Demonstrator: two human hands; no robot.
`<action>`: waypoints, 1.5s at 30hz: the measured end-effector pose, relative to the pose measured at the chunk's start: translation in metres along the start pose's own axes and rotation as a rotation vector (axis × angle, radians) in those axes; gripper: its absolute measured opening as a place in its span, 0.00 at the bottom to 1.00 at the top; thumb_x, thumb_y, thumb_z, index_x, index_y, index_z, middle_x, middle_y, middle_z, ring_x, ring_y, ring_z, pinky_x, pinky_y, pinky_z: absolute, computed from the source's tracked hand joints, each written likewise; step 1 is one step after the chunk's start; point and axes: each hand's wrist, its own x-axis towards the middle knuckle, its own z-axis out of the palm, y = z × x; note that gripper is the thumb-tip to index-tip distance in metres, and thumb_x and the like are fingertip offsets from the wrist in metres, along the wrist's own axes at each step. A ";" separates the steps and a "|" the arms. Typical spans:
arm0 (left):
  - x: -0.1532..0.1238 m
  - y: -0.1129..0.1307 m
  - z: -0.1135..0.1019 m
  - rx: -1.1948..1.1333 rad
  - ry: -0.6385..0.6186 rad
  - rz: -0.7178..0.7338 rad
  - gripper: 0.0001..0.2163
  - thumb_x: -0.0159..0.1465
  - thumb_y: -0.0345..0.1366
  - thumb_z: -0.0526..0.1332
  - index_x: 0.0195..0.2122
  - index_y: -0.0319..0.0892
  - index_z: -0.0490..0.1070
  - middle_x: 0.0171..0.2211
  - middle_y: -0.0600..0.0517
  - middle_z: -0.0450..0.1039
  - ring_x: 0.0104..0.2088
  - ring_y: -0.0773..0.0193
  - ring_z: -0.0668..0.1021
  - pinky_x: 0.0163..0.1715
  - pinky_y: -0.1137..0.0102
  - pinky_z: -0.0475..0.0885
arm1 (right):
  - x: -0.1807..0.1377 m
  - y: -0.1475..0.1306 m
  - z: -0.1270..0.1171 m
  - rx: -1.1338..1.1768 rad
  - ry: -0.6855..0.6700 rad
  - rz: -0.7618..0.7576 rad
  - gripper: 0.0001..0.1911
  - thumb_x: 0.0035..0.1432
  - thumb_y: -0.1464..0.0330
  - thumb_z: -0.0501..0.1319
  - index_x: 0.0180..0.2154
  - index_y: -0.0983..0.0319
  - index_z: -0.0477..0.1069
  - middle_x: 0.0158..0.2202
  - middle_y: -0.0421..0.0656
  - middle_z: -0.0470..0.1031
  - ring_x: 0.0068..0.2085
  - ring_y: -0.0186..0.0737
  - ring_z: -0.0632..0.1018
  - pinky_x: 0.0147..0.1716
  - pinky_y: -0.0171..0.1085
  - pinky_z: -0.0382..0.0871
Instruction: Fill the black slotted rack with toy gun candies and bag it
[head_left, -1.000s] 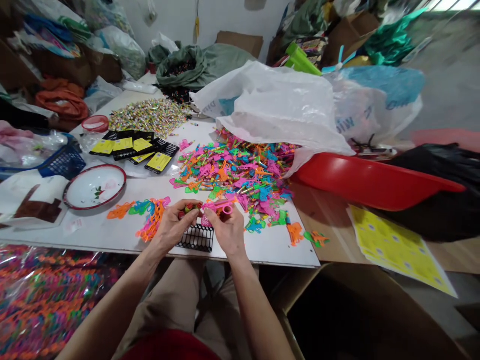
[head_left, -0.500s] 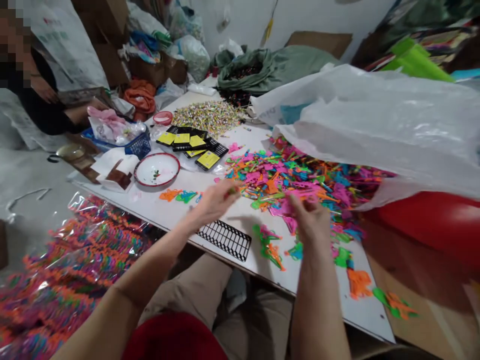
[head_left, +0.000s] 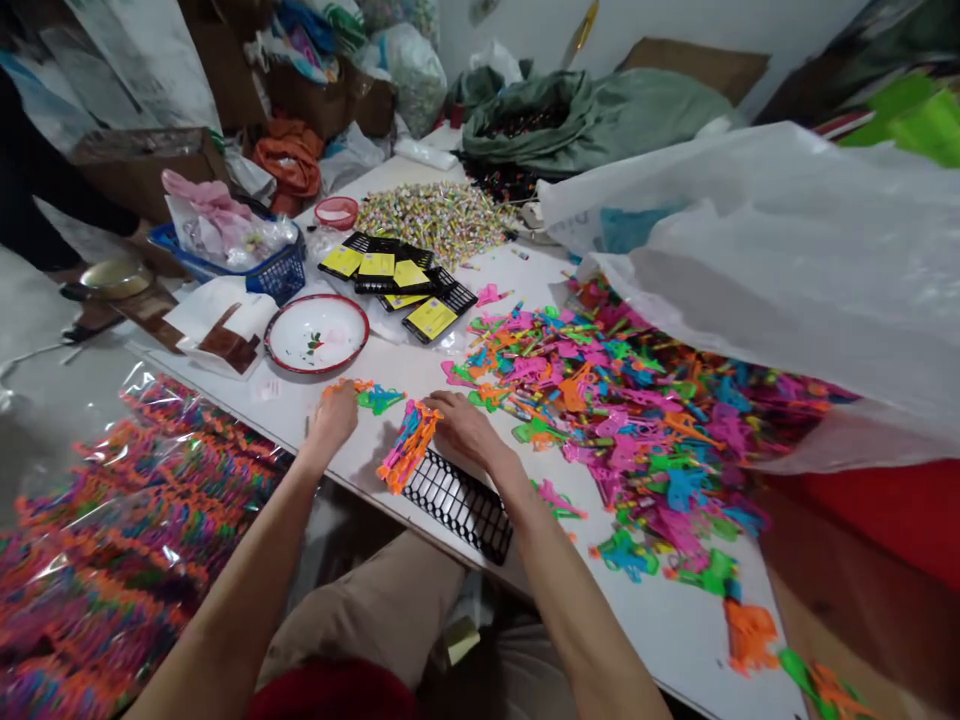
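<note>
My left hand (head_left: 334, 415) rests on the white table (head_left: 315, 420) with its fingers curled together over small orange and green plastic toys (head_left: 367, 396); what it grips is hidden. My right hand (head_left: 466, 428) lies flat, fingers stretched toward a bundled stack of orange, blue and pink toys (head_left: 407, 448), touching its top end. The stack leans on a black grid tray (head_left: 463, 503) at the table's near edge. A big heap of bright plastic toys (head_left: 622, 400) spreads to the right, spilling from a white plastic sack (head_left: 787, 260).
A red-rimmed white bowl (head_left: 316, 333), black trays with yellow cards (head_left: 394, 282) and a pile of small wrapped pieces (head_left: 435, 212) lie farther back. A blue basket (head_left: 277, 275) stands left. A clear bag of packed toys (head_left: 112, 540) lies on the floor left. A person in dark clothing sits far left.
Both hands dropped from mid-air to the table. The left went to the orange and green toys; the right came left onto a stack beside the black tray. The camera turned slightly right.
</note>
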 end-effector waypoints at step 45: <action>-0.106 0.157 0.015 -1.121 -0.577 0.357 0.21 0.55 0.50 0.66 0.41 0.38 0.71 0.26 0.54 0.70 0.21 0.74 0.66 0.18 0.77 0.56 | -0.142 -0.092 -0.051 0.709 1.015 0.594 0.12 0.59 0.58 0.59 0.30 0.60 0.66 0.23 0.35 0.63 0.24 0.32 0.65 0.24 0.32 0.60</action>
